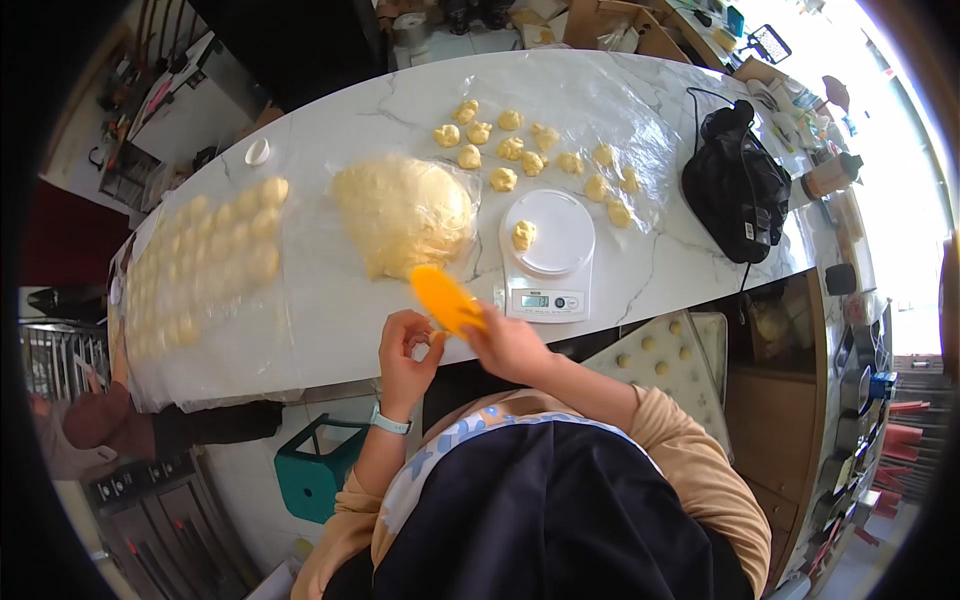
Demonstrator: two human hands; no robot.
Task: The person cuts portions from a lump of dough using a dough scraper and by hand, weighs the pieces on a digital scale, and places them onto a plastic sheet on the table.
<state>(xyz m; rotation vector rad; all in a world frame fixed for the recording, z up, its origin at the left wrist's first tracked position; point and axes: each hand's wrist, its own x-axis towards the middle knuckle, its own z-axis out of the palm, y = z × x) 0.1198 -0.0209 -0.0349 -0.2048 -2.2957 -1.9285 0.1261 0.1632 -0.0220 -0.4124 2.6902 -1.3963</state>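
Observation:
My right hand grips an orange dough scraper, its blade tilted up toward the big dough. Close beside it, at the table's near edge, my left hand has its fingers curled in a pinch around a small piece of dough, partly hidden. Ahead lies a large mass of yellow dough on plastic. A white kitchen scale stands to its right, with a dough lump on its round plate.
Several dough lumps sit on plastic film at the back. Rows of dough balls lie under film at left. A black bag is at right, a tray below the edge, a green stool at lower left. Another person is at far left.

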